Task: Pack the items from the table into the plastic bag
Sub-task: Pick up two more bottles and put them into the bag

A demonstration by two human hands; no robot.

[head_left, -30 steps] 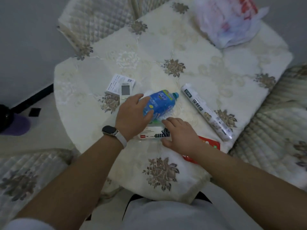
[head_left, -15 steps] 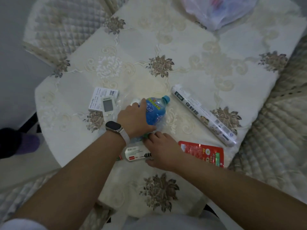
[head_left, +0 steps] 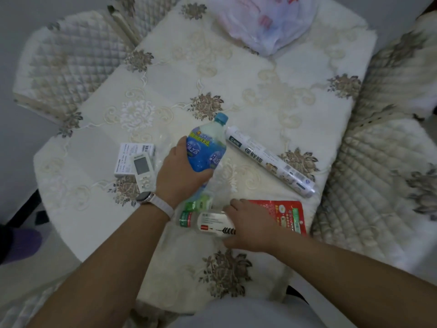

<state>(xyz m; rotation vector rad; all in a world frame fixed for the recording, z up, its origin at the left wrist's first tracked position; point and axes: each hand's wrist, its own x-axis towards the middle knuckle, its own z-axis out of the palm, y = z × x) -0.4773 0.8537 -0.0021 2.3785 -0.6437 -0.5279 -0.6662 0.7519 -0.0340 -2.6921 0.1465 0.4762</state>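
- Left hand [head_left: 178, 177]: fingers [head_left: 204, 173] wrapped round the blue bottle [head_left: 206, 147], thumb on the other side. Firm grip. Bottle is tilted, cap pointing at the far edge of the counter [head_left: 260, 91].
- Right hand [head_left: 251, 224]: fingers and thumb close over the end of a clear pack [head_left: 212, 224] near the near edge. Can't tell if it's off the cloth yet.
- Plastic bag [head_left: 267, 22] sits crumpled at the far edge, well apart from both hands. Mouth looks collapsed.
- Not packed yet: cling-film roll [head_left: 269, 159] toward the right edge, red packet [head_left: 285, 215] just beside the right hand, white box [head_left: 132, 156] and white handset [head_left: 142, 171] on the left side, green-labelled item [head_left: 194, 207] between the hands.
- Risks, my read:
  - Both hands loaded, none free to open the bag, so items could land beside it or push it off the far edge.
  - Long reach across the counter with a slick bottle: could slip.
  - Right forearm passes close over the red packet and could drag it off the near edge.
  - Roll could trundle off the right edge if the cloth gets tugged.
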